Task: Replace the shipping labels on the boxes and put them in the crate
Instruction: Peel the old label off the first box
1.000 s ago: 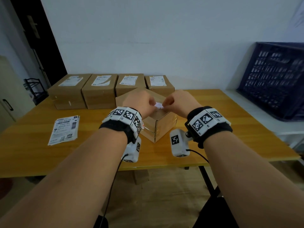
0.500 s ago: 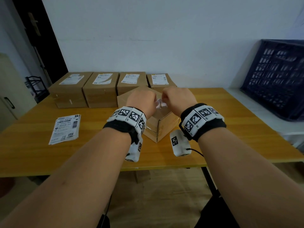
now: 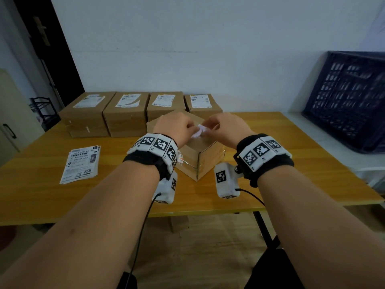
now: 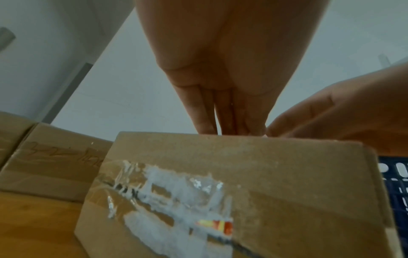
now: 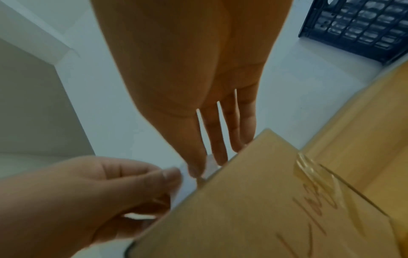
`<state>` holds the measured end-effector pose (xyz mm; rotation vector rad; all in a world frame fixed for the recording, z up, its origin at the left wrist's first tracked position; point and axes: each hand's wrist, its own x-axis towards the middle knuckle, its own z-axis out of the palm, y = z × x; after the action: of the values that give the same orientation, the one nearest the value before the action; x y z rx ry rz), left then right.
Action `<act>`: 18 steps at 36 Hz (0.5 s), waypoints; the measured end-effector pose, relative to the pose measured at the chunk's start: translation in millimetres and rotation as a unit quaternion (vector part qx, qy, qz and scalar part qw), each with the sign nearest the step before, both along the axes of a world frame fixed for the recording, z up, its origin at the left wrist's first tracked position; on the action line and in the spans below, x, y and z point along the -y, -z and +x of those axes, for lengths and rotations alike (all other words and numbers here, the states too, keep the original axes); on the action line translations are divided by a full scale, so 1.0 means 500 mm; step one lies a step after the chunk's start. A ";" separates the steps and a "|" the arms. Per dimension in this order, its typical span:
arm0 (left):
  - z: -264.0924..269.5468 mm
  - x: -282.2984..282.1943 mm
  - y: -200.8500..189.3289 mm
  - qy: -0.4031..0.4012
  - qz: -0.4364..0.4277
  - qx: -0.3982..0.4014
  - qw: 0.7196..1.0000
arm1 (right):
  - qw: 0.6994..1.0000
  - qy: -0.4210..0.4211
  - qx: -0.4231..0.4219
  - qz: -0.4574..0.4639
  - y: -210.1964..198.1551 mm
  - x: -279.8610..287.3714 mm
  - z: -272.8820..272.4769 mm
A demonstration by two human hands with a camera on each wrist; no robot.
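Both the left hand (image 3: 177,127) and right hand (image 3: 224,127) pinch the peeled label (image 3: 199,131) at frame centre, just above the box (image 3: 205,155); crate (image 3: 350,97) far right

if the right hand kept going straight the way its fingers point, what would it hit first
Probably the left hand: the right hand points leftward across the top of the near box, and both hands meet at the small white label scrap. The depth between their fingertips is unclear, so contact may already exist.

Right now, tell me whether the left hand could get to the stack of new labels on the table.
Probably yes. The stack of new labels lies flat on the table on the left hand's side with nothing between, but that hand is busy pinching the old label and must let go first.
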<state>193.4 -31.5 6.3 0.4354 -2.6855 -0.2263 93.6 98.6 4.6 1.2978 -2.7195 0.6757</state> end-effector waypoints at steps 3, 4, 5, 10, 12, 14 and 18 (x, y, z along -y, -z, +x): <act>0.003 0.003 -0.001 0.002 0.009 0.019 1.000 | 1.000 0.020 -0.014 0.001 0.004 0.006 0.007; 0.004 0.005 -0.001 0.003 0.015 0.029 0.999 | 0.999 0.032 -0.019 -0.001 0.005 0.008 0.010; 0.005 0.008 0.000 0.004 0.022 0.036 0.999 | 0.999 0.043 -0.027 -0.002 0.006 0.010 0.011; 0.006 0.012 0.008 0.001 0.009 0.033 0.999 | 0.994 0.074 -0.079 0.002 0.010 0.015 0.019; 0.004 0.008 0.007 0.001 -0.008 0.029 1.000 | 0.993 0.082 -0.089 0.002 0.013 0.016 0.020; 0.001 0.003 0.004 -0.001 -0.025 0.023 0.999 | 0.992 0.085 -0.089 -0.003 0.017 0.019 0.020; -0.004 -0.006 0.000 -0.009 -0.081 0.027 0.996 | 0.992 0.093 -0.083 -0.014 0.017 0.027 0.017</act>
<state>191.5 -28.6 6.3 0.4216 -2.7249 0.0085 102.0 85.0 -4.0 1.0269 -2.6418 0.5594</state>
